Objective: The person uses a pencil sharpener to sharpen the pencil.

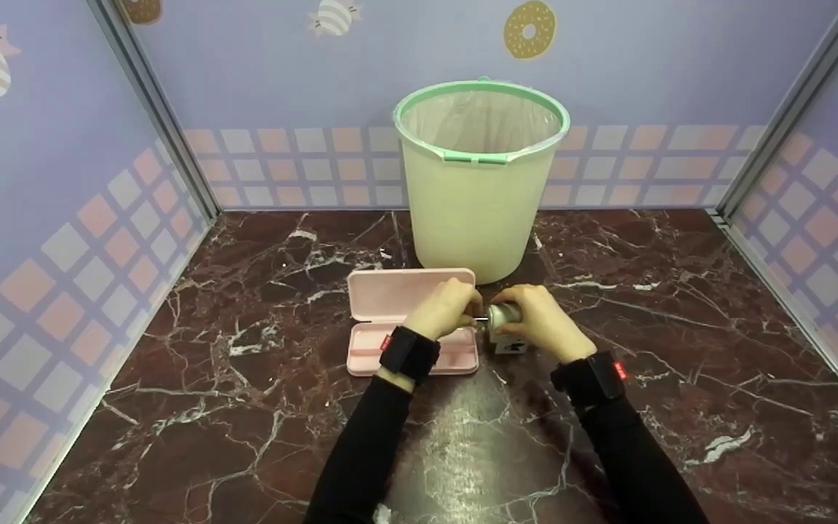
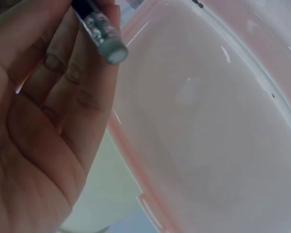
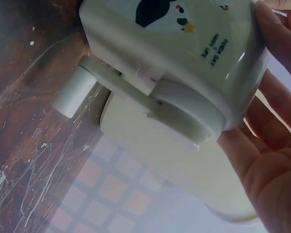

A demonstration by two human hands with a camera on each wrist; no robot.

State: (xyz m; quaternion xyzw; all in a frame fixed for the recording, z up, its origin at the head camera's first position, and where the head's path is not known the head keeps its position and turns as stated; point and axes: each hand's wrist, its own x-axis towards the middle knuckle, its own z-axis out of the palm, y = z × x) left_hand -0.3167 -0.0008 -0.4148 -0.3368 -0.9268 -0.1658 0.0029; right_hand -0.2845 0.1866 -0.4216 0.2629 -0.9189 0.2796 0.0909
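My left hand (image 1: 445,308) pinches a dark pencil (image 2: 89,19), whose silver ferrule and worn eraser end show in the left wrist view. Its other end is hidden behind the fingers. Over on the right, my right hand (image 1: 541,320) grips the top of a white hand-crank pencil sharpener (image 3: 184,43) printed with a panda picture. The sharpener's crank arm and knob (image 3: 73,94) stick out on its side, and nobody's fingers are on them. Beneath the left hand lies a pink pencil case (image 1: 382,295) with its lid raised. In the head view the pencil lies against the sharpener's front.
Behind the pencil case and sharpener stands a tall pale bin (image 1: 473,211) with a green rim and a plastic liner. Patterned panels (image 1: 281,87) enclose the dark marbled tabletop (image 1: 244,422) at the back and on both sides.
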